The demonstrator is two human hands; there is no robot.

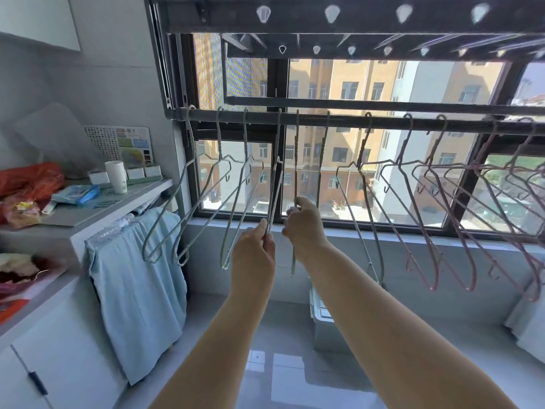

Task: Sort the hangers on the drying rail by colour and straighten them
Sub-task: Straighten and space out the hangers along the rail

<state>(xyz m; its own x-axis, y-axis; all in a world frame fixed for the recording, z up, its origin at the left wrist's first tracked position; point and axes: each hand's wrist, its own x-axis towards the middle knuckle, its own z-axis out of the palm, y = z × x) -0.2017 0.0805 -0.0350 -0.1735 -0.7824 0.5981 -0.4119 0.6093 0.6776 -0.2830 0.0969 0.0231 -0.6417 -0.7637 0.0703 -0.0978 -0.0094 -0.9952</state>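
The left hand [255,249] pinched the lower wire of one pale hanger [275,184] between thumb and fingertips. Just beside it, the right hand [305,224] had its fingers curled round the wire of the neighbouring hanger [295,160], whose lower end showed below the wrist. Both hangers hung by their hooks near the middle of the drying rail [339,119], close together but apart. To do this step well, it seemed best to steer each one from its low end with a light grip, so the hook turned freely on the rail and did not lift off, and to set a gap matching the neighbours'. Both held hangers showed edge-on as thin lines, hooks up. Their long axis, shoulder to shoulder, apparently ran from the window towards the person, crosswise to the rail. Further left, the green hangers [165,225] hung skewed, their lower corners swung leftward. To the right, the pink hangers [424,231] were already grouped but overlapped at differing angles.
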